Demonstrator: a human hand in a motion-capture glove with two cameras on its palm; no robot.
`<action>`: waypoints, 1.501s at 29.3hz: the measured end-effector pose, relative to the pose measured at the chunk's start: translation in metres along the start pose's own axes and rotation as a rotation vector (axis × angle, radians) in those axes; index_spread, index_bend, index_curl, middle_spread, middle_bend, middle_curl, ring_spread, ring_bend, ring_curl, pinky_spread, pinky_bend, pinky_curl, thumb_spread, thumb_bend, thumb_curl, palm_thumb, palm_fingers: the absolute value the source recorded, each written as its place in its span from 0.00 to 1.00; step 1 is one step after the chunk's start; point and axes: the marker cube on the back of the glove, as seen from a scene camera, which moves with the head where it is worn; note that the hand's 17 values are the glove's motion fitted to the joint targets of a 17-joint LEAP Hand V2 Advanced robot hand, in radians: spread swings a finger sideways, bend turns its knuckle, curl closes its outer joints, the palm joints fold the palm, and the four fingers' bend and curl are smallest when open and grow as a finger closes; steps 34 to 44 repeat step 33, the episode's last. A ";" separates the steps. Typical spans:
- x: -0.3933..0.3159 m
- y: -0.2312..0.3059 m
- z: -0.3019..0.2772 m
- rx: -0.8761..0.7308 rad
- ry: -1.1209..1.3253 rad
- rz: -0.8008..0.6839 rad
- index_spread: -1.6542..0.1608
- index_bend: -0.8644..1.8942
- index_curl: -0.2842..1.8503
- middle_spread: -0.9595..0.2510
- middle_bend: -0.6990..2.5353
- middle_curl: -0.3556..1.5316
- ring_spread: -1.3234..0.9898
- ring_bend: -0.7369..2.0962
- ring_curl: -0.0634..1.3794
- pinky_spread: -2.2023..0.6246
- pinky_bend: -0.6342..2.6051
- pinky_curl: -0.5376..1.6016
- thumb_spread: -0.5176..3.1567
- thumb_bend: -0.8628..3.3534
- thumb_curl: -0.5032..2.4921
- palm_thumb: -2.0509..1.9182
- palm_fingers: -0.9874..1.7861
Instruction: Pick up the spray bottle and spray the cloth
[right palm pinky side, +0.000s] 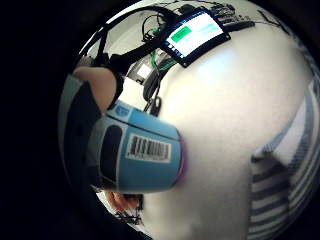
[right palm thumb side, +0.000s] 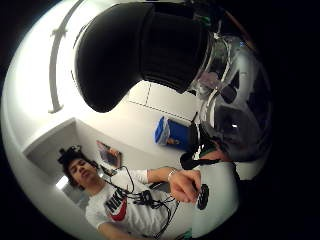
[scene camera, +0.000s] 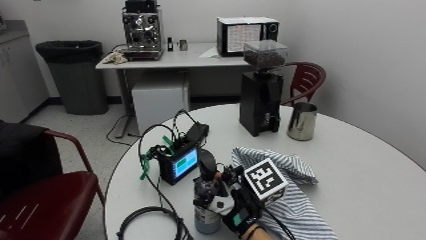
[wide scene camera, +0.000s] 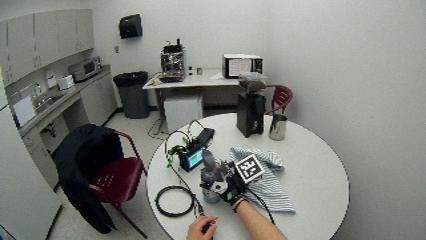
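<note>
A spray bottle (scene camera: 208, 200) with a black nozzle head and a blue-labelled body stands upright on the round white table (scene camera: 359, 165), near its front left. My gloved right hand (scene camera: 239, 210) grips the bottle around its neck from the right. The little finger side palm view shows the bottle's blue body with its barcode label (right palm pinky side: 147, 155) close to the palm. In the thumb side palm view, the black nozzle head (right palm thumb side: 140, 50) fills much of the picture. The striped blue and white cloth (scene camera: 293, 195) lies crumpled on the table just right of the hand.
A small device with a lit screen (scene camera: 181, 164) and cables sits left of the bottle. A black coffee grinder (scene camera: 261, 97) and a steel pitcher (scene camera: 302, 121) stand at the table's back. A coiled black cable (scene camera: 146, 220) lies front left. A red chair (scene camera: 40, 200) stands at left.
</note>
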 end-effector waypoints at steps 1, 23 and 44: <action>0.001 0.000 0.001 -0.003 -0.008 0.001 0.76 0.34 0.22 0.70 0.31 0.42 0.52 0.44 0.32 0.79 0.29 0.42 0.38 0.20 0.36 0.75 0.67; -0.076 0.088 -0.077 -0.037 0.460 -0.084 0.73 0.34 0.19 0.73 0.31 0.41 0.55 0.41 0.29 0.83 0.34 0.43 0.40 0.20 0.33 0.73 0.54; -0.067 0.188 -0.107 -0.027 0.748 0.091 0.71 0.35 0.19 0.74 0.32 0.41 0.56 0.40 0.29 0.84 0.34 0.43 0.40 0.20 0.31 0.72 0.54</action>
